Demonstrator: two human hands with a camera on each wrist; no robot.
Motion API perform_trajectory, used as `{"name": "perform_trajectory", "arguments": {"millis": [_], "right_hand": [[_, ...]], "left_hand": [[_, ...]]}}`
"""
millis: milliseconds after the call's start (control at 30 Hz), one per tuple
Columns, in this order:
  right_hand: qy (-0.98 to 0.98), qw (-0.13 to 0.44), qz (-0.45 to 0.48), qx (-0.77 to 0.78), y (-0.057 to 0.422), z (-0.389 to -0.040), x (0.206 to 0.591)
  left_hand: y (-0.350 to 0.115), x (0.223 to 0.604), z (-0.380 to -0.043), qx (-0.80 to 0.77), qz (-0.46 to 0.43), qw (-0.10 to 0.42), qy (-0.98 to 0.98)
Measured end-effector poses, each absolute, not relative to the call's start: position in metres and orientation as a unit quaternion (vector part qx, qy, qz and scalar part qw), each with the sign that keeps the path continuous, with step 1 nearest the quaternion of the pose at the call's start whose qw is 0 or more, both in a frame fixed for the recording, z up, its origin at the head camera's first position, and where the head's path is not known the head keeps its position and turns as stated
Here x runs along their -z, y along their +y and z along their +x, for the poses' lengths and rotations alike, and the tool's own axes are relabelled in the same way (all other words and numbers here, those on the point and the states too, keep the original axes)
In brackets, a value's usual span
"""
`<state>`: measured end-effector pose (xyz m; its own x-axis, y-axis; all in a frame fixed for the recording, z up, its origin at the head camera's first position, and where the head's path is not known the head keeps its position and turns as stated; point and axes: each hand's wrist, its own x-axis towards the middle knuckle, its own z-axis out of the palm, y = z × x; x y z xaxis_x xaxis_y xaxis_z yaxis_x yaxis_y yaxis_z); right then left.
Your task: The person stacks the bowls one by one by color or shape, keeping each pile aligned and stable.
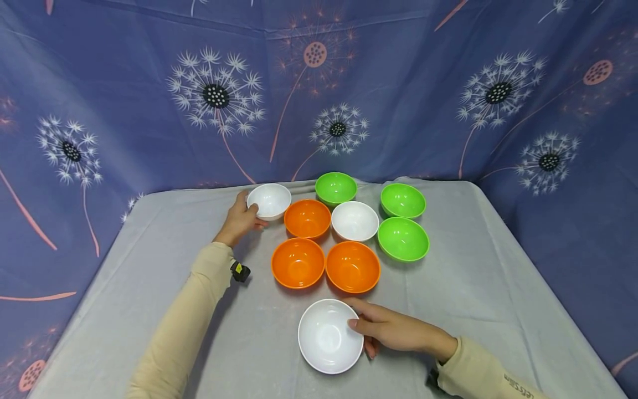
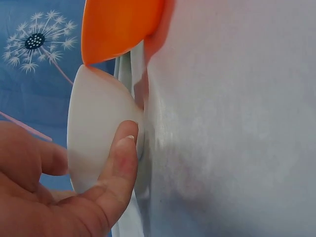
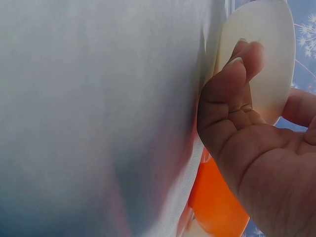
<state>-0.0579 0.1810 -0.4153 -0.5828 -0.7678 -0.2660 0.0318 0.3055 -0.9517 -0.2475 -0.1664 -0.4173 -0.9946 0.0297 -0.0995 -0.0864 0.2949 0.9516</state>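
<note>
At the table's back left, my left hand (image 1: pixel 240 220) grips a white bowl (image 1: pixel 269 200) by its left side, thumb at the rim. In the left wrist view this white bowl (image 2: pixel 96 118) touches or nearly touches an orange bowl (image 2: pixel 121 29). Near the front, my right hand (image 1: pixel 399 328) pinches a second white bowl (image 1: pixel 329 338) at its right rim, thumb inside. The right wrist view shows fingers (image 3: pixel 232 81) curled against the outside of that white bowl (image 3: pixel 269 59). A third white bowl (image 1: pixel 355 221) stands in the middle of the group, touched by neither hand.
Orange bowls (image 1: pixel 298 264) stand between the two hands. Green bowls (image 1: pixel 402 239) stand at the back and right of the group. All the bowls are upright on a grey tablecloth (image 1: pixel 478 277), with a blue dandelion-print curtain (image 1: pixel 399 83) behind.
</note>
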Motion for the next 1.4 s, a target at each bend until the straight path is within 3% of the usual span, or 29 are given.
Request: {"name": "perform_trajectory", "arguments": {"millis": [1400], "right_hand": [[0.721, 0.373, -0.258, 0.525, 0.1810, -0.0569, 0.4169]], "left_hand": [[-0.1738, 0.4177, -0.2387, -0.564, -0.005, 0.041, 0.825]]}}
